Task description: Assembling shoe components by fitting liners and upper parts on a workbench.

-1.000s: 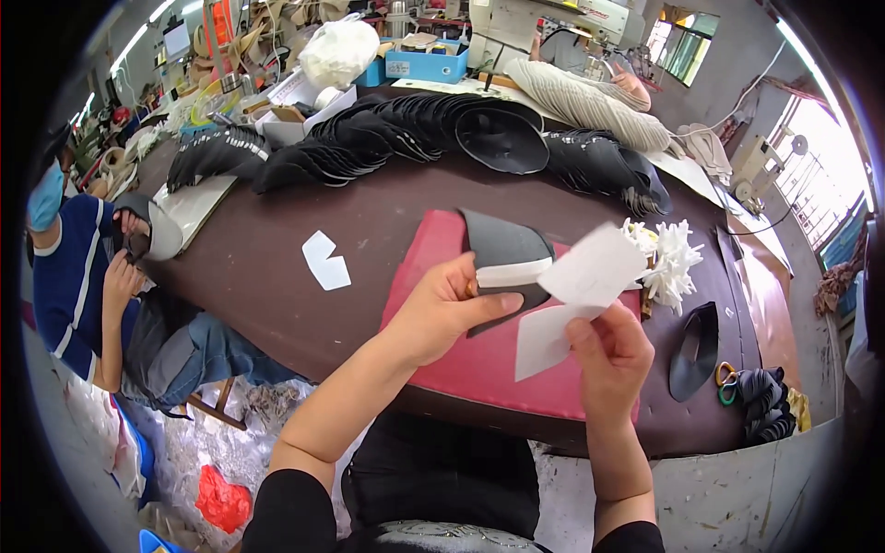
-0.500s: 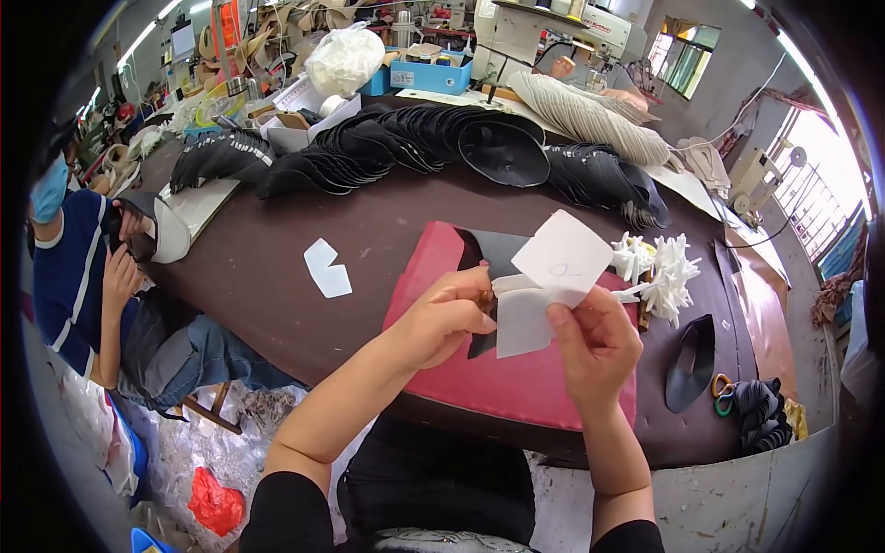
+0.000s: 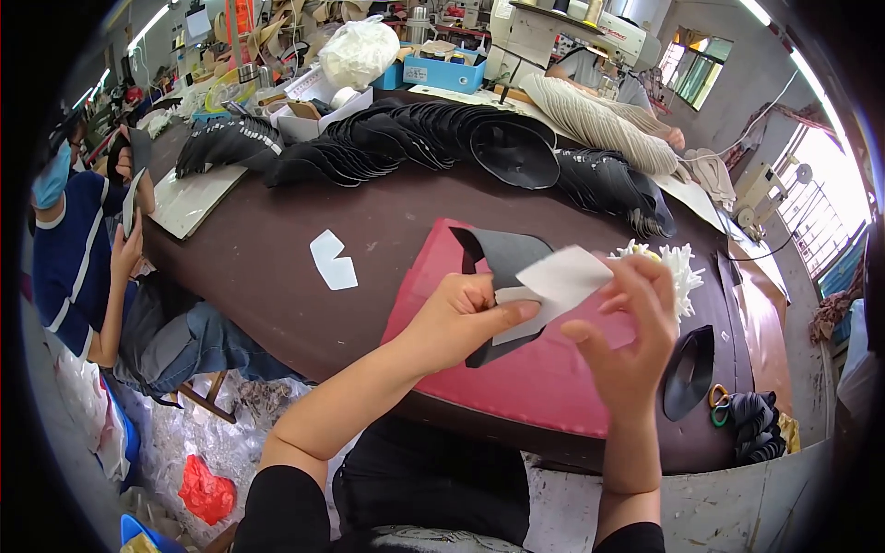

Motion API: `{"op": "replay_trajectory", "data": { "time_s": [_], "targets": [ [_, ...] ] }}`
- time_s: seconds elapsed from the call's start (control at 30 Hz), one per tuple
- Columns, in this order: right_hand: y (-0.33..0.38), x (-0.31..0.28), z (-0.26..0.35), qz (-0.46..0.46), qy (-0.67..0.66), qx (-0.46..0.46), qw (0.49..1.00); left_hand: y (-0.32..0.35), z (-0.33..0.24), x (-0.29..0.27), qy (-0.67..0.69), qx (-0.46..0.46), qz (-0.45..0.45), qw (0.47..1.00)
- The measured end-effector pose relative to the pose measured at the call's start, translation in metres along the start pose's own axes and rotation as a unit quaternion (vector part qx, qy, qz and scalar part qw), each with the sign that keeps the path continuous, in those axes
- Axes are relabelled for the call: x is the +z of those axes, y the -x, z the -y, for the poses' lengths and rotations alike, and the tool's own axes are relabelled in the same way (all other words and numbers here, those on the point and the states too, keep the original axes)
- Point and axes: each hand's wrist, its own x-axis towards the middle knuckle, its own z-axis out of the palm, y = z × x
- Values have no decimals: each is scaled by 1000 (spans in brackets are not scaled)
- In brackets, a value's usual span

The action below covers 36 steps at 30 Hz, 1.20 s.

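My left hand (image 3: 470, 318) is closed on a notched white piece (image 3: 564, 281), thumb pressed flat over its lower flap. Its far flap stands up toward my right hand (image 3: 636, 323), which is raised with fingers apart and holds nothing. Behind the white piece is a curved black shoe-upper piece (image 3: 505, 255), over the red pad (image 3: 553, 396). Whether my left fingers also grip the black piece, I cannot tell. A similar notched white piece (image 3: 332, 261) lies flat on the brown table to the left.
Overlapping black pieces (image 3: 396, 138) and pale pieces (image 3: 604, 124) line the table's far side. A bunch of white strips (image 3: 682, 276), a black piece (image 3: 690, 373) and scissors (image 3: 719, 404) lie at right. On the left a co-worker (image 3: 83, 249) holds a dark piece.
My right hand has let go of the white piece and opened beside it. My left thumb now presses over the flap. The co-worker has lifted a piece higher.
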Motion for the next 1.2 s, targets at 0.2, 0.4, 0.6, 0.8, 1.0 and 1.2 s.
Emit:
{"op": "replay_trajectory", "data": {
  "time_s": [0.2,0.4,0.6,0.8,1.0,1.2],
  "targets": [
    [-66,-21,-18,366,-149,-47,918,1,-2,14,-30,-31,-3,999],
    [-78,-2,-22,447,-139,-48,882,-1,-6,1,-109,-67,54,990],
    [-47,28,-32,300,-125,-30,945,1,4,-14,-61,-80,82,992],
    [-12,17,-32,308,-248,341,853,18,12,-21,-4,-48,-2,999],
    [20,28,-25,226,-250,270,902,19,9,-27,-170,-39,-104,979],
    [30,42,-13,167,-266,270,911,22,8,-28,-134,-64,-121,981]
  ]
}}
